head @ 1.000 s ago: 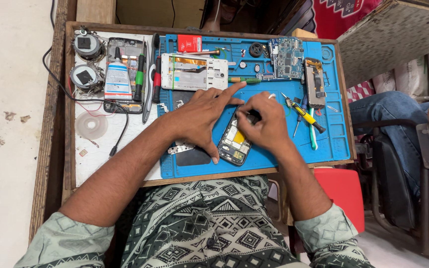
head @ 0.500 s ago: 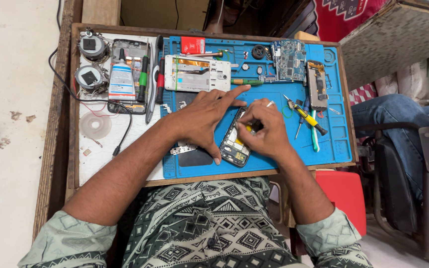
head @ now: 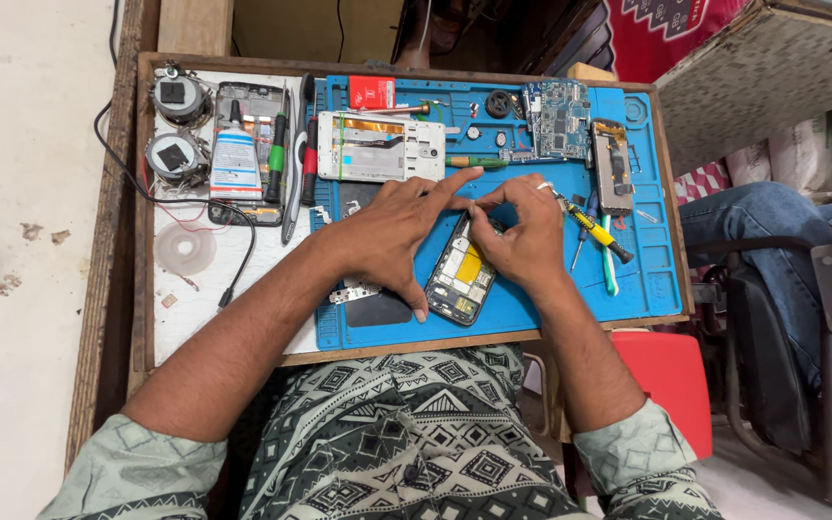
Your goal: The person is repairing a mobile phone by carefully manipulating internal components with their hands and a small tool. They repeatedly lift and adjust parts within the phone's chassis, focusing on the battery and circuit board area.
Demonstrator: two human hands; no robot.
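Observation:
An opened phone (head: 458,277) with a yellow battery lies tilted on the blue work mat (head: 628,289). My left hand (head: 392,236) rests spread on the mat. Its thumb lies along the phone's left edge and its index finger stretches toward the phone's top. My right hand (head: 524,236) is on the phone's right side, fingertips pinched at the top end around a small dark tool that is mostly hidden.
On the mat lie a white phone frame (head: 377,144), a circuit board (head: 559,116), a yellow-handled screwdriver (head: 594,231) and another phone part (head: 613,164). A glue bottle (head: 236,159), screwdrivers (head: 276,159) and a tape roll (head: 185,248) sit left. Another person's leg (head: 753,212) is at right.
My right hand has shifted from the phone's right side to its top end and curled tighter. The left index finger has stretched out further. The phone stays put.

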